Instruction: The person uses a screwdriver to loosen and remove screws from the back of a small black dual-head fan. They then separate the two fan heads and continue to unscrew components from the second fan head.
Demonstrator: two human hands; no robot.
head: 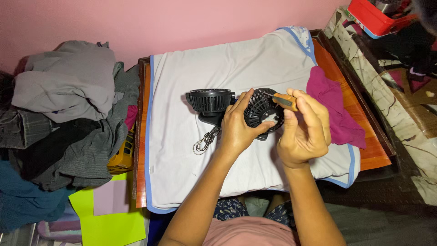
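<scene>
Two bare hands work over a small black plastic twin-head fan [227, 105] that sits on a white cloth with blue edging [191, 155] spread across an orange-brown wooden table [374, 150]. Left hand [236, 127] is curled around the right-hand round fan grille [263, 111], thumb on the front of it, fingers wrapped behind; closed on it. Right hand [304, 130] is pinched shut on a small tool with an orange-brown handle [286, 101], its tip pointing at the top of that grille; cannot tell whether the tip touches. The other fan head [209, 99] faces sideways, free, just left of the left hand. A thin grey coiled cord [205, 140] lies on the cloth below the fan. A crumpled magenta rag [334, 109] lies just right of the right hand, on the cloth's edge. Heap of grey and dark clothes [68, 114] is off the table's left side, well apart. Yellow-green paper sheets [114, 218] lie below that heap. Red box [375, 18] at top right, far off.
</scene>
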